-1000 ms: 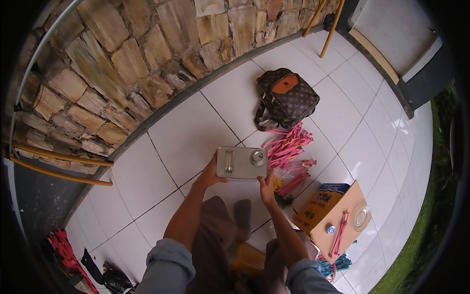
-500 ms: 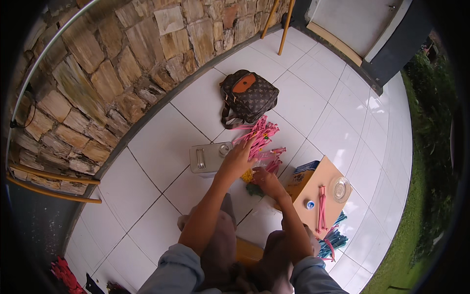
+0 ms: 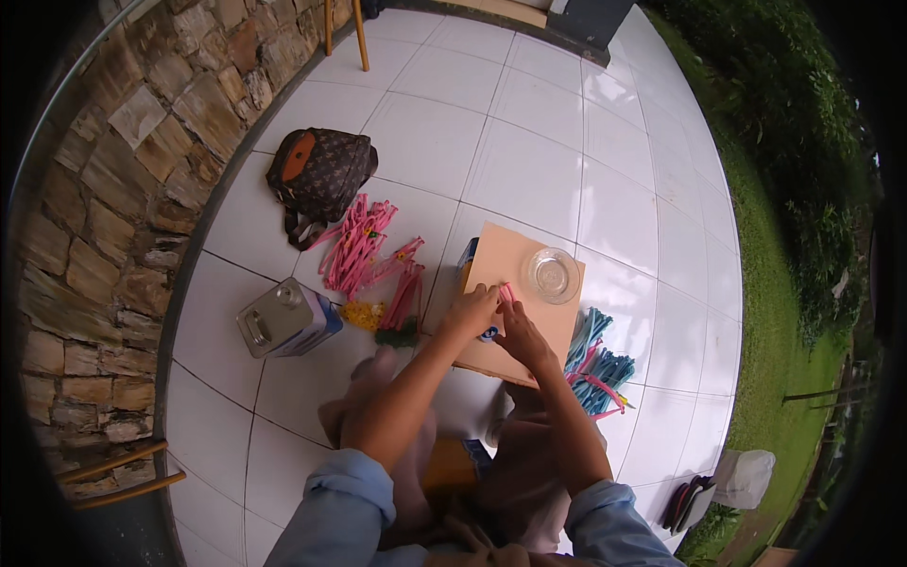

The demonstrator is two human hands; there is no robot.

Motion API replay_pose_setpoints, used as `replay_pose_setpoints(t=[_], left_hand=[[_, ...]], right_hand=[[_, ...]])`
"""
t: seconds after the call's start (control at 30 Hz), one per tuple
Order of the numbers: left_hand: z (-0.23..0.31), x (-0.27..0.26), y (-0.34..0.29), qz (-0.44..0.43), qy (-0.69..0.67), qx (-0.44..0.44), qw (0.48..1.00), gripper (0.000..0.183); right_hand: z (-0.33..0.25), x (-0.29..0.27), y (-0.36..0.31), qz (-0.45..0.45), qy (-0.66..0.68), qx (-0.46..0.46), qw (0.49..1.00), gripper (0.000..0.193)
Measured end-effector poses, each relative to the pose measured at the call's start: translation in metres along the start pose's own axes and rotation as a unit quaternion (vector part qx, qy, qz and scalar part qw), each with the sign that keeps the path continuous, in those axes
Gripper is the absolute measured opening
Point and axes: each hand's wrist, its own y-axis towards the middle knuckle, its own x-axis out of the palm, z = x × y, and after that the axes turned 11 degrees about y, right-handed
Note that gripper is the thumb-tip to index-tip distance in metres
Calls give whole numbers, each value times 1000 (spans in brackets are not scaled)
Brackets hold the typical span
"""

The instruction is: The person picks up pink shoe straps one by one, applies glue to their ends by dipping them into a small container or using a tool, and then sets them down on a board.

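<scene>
- I am bringing my left hand (image 3: pixel 475 310) and right hand (image 3: pixel 522 338) together over the cardboard box (image 3: pixel 510 269), fingers pinching a small blue-and-white object (image 3: pixel 489 333); what exactly it is, I cannot tell.
- Next, I judge, a fine fingertip grip is needed.
- A clear glass dish (image 3: pixel 552 274) is sitting just beyond my right hand; soft pink strips (image 3: pixel 357 248) and a metal tin (image 3: pixel 282 317) are lying to my left.

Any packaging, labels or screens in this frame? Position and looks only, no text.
Rectangular metal tin can: lying on the white floor tiles near the stone wall, left of the hands; silver top with round cap and handle, blue-and-white printed label on its side.
Flat tan cardboard box: on the tiles under both hands, a round clear glass dish on its top; colourful printed side at its left edge.
No screens or signs.
</scene>
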Motion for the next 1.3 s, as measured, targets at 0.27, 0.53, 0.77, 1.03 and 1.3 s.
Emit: replay_pose_setpoints(t=[0.27,0.53,0.77,1.03,1.3], left_hand=[[0,26,9,21,128,-15,991,30],[-33,-93,-32,168,-343,-35,924,36],[-138,-127,-122,257,-357,-127,889,29],[-238,-104,-184,403,-212,-327,828,22],[-255,-77,-173,354,-179,-412,820,24]], right_hand=[[16,29,15,-37,-102,-34,994,67],[-94,-13,57,184,157,-162,957,76],[-167,85,102,57,276,-233,931,75],[-216,212,151,-108,248,-230,935,76],[-194,243,148,-103,197,-198,955,71]])
